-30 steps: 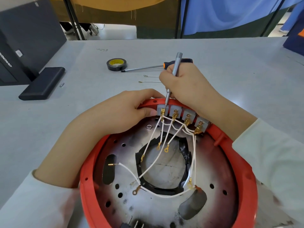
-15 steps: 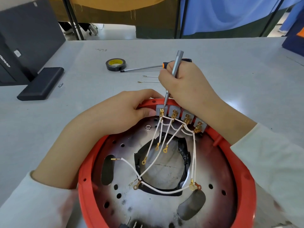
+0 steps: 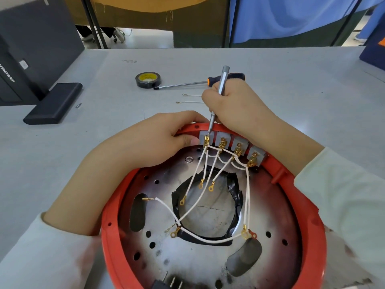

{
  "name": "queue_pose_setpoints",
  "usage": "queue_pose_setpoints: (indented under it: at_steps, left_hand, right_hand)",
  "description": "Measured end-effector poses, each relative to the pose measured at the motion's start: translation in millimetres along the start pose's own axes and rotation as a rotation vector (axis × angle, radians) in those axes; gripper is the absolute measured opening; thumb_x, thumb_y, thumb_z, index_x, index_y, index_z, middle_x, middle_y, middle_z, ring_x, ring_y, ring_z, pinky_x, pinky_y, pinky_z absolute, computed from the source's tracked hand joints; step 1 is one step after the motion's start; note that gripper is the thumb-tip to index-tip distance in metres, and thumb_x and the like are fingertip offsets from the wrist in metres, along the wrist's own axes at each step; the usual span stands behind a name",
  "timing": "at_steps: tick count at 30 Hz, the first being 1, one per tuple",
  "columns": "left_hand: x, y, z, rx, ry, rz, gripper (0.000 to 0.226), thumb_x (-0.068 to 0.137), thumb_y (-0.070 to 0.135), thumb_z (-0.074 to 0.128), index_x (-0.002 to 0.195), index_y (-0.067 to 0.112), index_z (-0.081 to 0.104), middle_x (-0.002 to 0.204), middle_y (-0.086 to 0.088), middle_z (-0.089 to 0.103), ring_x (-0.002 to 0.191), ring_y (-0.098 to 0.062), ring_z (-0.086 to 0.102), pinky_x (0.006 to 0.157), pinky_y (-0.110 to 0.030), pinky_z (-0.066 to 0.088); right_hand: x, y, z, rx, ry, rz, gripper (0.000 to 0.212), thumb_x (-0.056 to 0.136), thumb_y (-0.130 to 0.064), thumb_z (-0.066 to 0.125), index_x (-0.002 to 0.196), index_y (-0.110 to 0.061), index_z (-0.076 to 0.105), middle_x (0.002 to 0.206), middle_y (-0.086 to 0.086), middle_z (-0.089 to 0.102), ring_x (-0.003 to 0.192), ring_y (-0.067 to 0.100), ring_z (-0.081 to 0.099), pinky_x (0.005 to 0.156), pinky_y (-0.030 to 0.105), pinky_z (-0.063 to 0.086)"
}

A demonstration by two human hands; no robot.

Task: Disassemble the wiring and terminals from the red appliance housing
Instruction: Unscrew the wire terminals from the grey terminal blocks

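The round red appliance housing [image 3: 312,209] lies in front of me with its metal base plate [image 3: 200,263] facing up. Several grey terminal blocks [image 3: 223,140] sit in a row on its far rim. White wires [image 3: 208,239] with gold ring lugs run from them across the plate. My left hand [image 3: 158,140] grips the far rim beside the leftmost block. My right hand [image 3: 235,105] holds a slim silver screwdriver [image 3: 221,86] upright, its tip on the leftmost terminal [image 3: 206,140].
On the grey table beyond lie a roll of black tape [image 3: 148,79], an orange-and-black screwdriver [image 3: 187,83] and two loose white wires [image 3: 191,98]. A flat black box [image 3: 53,103] and a dark case [image 3: 31,46] stand at the far left.
The silver screwdriver stays on the leftmost terminal, and both hands hold their places. Only the view shifts slightly.
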State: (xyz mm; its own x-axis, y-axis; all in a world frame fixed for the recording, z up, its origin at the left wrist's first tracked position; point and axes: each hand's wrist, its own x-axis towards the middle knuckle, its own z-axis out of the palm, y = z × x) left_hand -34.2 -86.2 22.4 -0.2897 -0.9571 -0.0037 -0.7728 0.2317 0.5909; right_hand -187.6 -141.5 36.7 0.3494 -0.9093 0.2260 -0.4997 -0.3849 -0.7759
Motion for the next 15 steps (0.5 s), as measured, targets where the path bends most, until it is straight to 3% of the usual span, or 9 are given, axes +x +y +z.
queue_pose_setpoints:
  at_steps: [11,15]
  left_hand:
    - [0.7,0.5,0.5,0.006,-0.007,0.005,0.035,0.092,0.026,0.057,0.125,0.036,0.052,0.115,0.015,0.062,0.104,-0.004,0.056,0.096,-0.03,0.041]
    - [1.5,-0.9,0.9,-0.001,0.004,0.006,0.032,0.092,0.027,0.058,0.121,0.038,0.053,0.11,0.016,0.063,0.102,-0.004,0.056,0.094,-0.028,0.042]
  right_hand:
    - [7.3,3.0,0.7,-0.044,-0.079,0.146,0.029,0.087,-0.022,0.05,0.062,-0.015,0.038,0.059,0.003,0.038,0.047,0.012,0.03,0.038,0.018,0.027]
    - [-3.0,0.8,1.8,0.072,0.049,-0.044,0.037,0.088,-0.013,0.05,0.055,-0.016,0.033,0.055,0.004,0.036,0.047,0.01,0.034,0.043,0.018,0.035]
